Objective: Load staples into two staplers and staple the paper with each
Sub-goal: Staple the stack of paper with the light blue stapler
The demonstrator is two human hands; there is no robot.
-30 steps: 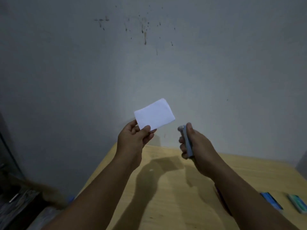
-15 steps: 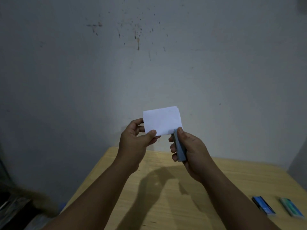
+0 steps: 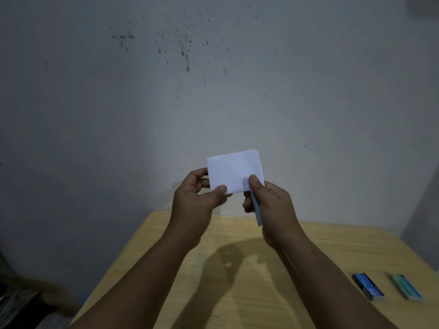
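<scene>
A folded white paper is held up in front of the wall, above the far edge of the wooden table. My left hand pinches its lower left corner between thumb and fingers. My right hand grips a small light-blue stapler, thumb on top, with the stapler's head at the paper's lower right corner. Most of the stapler is hidden inside my fist.
Two small boxes lie on the table at the right: a blue one and a green one. A stained grey wall stands close behind the table. Dark clutter sits on the floor at the lower left.
My right hand has brought the stapler leftward from apart to the paper's lower right corner, and the paper has turned more level. The view has shifted slightly.
</scene>
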